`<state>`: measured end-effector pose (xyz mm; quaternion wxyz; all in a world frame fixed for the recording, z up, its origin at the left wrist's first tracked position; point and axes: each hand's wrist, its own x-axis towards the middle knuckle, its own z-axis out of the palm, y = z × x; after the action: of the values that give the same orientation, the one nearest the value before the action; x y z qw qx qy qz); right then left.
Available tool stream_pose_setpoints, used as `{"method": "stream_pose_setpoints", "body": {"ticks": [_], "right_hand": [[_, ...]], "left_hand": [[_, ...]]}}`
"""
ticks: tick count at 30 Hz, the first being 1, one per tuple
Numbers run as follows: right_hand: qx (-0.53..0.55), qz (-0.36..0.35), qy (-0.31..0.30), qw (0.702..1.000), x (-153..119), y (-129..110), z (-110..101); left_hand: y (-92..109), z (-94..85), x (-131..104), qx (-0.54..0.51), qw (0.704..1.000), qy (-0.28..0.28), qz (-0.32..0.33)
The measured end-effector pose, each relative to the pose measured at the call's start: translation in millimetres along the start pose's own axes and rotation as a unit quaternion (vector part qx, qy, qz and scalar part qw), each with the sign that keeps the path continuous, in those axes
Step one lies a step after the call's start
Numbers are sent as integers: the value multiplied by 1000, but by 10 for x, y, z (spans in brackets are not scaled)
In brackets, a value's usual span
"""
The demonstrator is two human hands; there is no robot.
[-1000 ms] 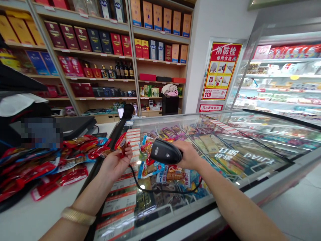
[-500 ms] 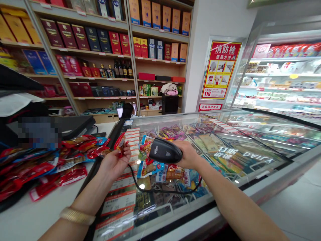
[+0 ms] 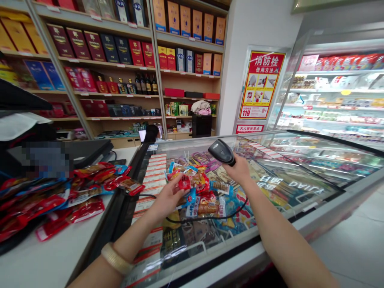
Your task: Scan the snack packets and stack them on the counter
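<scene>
In the head view, the person's right hand [image 3: 240, 169] grips a black handheld scanner [image 3: 221, 152] by its handle, fingers closed round it, above a glass-topped freezer [image 3: 324, 216]. A small pale mark on the scanner's head is too tiny to read. Its black cable [image 3: 207, 219] loops across the glass.

The left hand [image 3: 168, 198], below a gold-coloured bracelet [image 3: 115, 258], has thumb and fingers at a red snack packet [image 3: 192, 182] among others on the glass; whether they pinch it cannot be told. Just nearer lies a sausage packet [image 3: 207, 206] with blue-and-white printed characters, too blurred to read. A heap of red and blue packets [image 3: 87, 208] covers part of the white counter [image 3: 60, 256] at left.

White lettering [image 3: 306, 187] on the freezer reads "DAILY", with Chinese characters beside it. Price labels [image 3: 154, 170] line the freezer's left side, their figures illegible. On the wall, a red poster [image 3: 262, 84] reads "消防栓 使用方法" and "119"; a smaller sign [image 3: 250, 128] beneath it says "灭火器放置点".
</scene>
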<state>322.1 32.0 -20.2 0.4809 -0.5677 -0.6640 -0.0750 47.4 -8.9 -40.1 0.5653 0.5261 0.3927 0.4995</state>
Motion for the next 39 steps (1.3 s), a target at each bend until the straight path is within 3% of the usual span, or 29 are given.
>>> {"method": "stream_pose_setpoints", "body": {"ticks": [3, 5, 7, 10, 13, 16, 18, 23, 26, 29, 34, 36, 39], "right_hand": [[-15, 6, -24, 1000, -12, 28, 36], [-20, 2, -48, 999, -26, 29, 60], [-21, -4, -63, 998, -39, 23, 78], [-30, -9, -68, 997, -56, 5, 95], [-42, -11, -77, 996, -66, -20, 102], [-45, -10, -84, 995, -71, -52, 108], [-40, -14, -87, 995, -73, -71, 115], [-31, -33, -99, 994, -83, -88, 146], [-34, -46, -103, 993, -95, -100, 163], [-31, -51, -100, 993, -108, -123, 172], [-32, -46, -113, 992, -117, -154, 169], [-32, -45, -115, 992, -116, -159, 166], [-29, -46, -114, 992, -116, -159, 166]], "left_hand": [[-63, -11, 13, 194, 971, -38, 134], [-43, -68, 28, 293, 934, -26, 204], [10, -171, 53, 361, 903, 4, 235], [116, -409, 99, 452, 859, 72, 228], [197, -707, 128, 568, 789, 173, 159], [203, -992, 133, 616, 731, 273, 109], [172, -1150, 137, 596, 728, 324, 104], [103, -1418, 179, 498, 776, 375, 93], [101, -1485, 208, 547, 754, 359, 55], [110, -1493, 221, 591, 727, 350, 29], [177, -1411, 186, 607, 706, 364, 15], [231, -1360, 167, 598, 714, 363, 25], [315, -1284, 159, 549, 755, 352, 73]]}}
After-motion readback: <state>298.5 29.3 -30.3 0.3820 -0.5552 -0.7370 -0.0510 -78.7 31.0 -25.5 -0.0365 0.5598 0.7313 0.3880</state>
